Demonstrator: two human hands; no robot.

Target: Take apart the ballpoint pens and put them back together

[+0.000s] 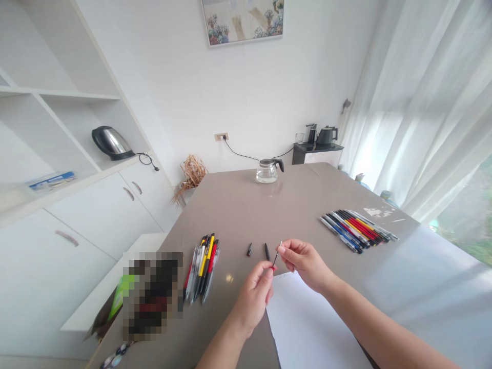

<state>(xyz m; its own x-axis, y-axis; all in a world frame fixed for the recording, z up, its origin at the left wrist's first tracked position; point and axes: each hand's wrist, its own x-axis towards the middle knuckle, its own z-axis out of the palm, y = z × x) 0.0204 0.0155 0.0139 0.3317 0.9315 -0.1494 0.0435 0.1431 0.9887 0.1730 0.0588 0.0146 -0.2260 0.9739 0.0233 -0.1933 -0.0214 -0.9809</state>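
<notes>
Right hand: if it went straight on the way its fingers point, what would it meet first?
Likely the nearer of two small black pen parts lying on the table, just left of the right hand, which pinches a thin refill with the left hand. Depth is unclear.

A glass pot [266, 171] is set at the far edge of the desk [238, 205], and a white sheet [307, 323] is laid at its near edge. A steel kettle [111, 142] and a flat blue box [52, 180] are kept on the shelf [82, 174] at left, above white cabinet doors [103, 210]. A framed picture [243, 20] and a wall socket [221, 136] are fixed to the back wall, with dried grass [191, 174] below. A dark kettle [326, 135] is placed on a side cabinet [317, 152]. The window is covered by a sheer curtain [423, 102].
</notes>
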